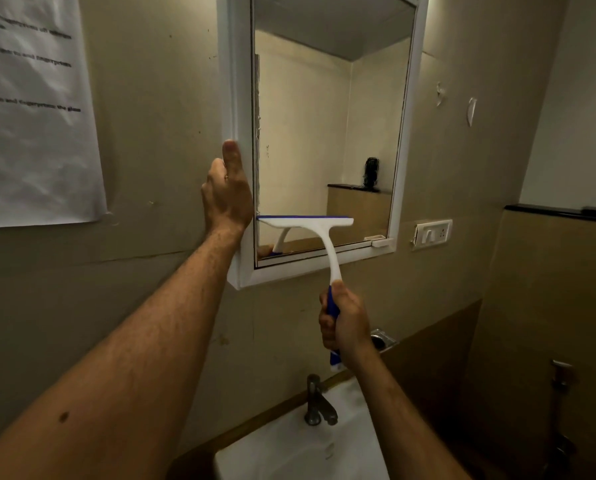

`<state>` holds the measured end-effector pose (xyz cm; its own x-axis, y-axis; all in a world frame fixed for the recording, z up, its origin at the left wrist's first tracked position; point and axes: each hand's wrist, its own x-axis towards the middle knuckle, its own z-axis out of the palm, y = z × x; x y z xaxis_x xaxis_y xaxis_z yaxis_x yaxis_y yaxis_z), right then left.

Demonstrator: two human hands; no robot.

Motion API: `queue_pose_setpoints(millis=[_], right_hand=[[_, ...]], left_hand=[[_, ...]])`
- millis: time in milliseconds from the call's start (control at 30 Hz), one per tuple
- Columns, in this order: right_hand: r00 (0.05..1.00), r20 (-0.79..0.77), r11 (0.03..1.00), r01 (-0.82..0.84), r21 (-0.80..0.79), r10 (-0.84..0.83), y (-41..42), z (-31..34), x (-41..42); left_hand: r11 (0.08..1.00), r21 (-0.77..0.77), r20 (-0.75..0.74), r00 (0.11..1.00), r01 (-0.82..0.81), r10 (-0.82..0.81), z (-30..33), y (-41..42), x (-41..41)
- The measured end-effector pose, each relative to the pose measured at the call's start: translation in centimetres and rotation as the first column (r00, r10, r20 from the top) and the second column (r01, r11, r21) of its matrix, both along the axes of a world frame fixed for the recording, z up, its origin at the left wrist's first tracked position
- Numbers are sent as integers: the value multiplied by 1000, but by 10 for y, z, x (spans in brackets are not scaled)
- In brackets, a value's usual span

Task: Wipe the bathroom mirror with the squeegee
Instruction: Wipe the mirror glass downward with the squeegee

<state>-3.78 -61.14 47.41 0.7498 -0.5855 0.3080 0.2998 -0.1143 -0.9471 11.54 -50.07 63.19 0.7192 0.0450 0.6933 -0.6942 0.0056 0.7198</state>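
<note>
right hand (341,320) gripping squeegee (324,237) on mirror (324,133), left hand (227,192) grasping frame (236,98)

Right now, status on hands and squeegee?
Left hand holds mirror frame. Right hand grips squeegee, blade on lower glass. Nothing blocking.

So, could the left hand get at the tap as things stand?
Probably yes. The left hand holds the frame; only bare wall lies between it and the tap below. The right hand, gripping the squeegee, sits off to the side.
</note>
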Motion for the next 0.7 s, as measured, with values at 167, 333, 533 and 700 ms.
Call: queue_pose_setpoints(millis=[167, 333, 533, 700], right_hand=[[999, -47, 1000, 5, 6, -5, -1, -35, -2], [998, -57, 1000, 19, -8, -20, -1, -26, 0], [997, -71, 1000, 1, -21, -2, 0, -19, -7], [998, -68, 1000, 15, 25, -13, 3, -52, -15]], left_hand=[[1000, -13, -15, 1000, -1, 0, 1, 0, -2], [1000, -4, -25, 999, -27, 27, 3, 3, -3], [1000, 19, -57, 998, 6, -5, -5, 5, -15], [997, 8, -71, 994, 81, -80, -11, 4, -19]])
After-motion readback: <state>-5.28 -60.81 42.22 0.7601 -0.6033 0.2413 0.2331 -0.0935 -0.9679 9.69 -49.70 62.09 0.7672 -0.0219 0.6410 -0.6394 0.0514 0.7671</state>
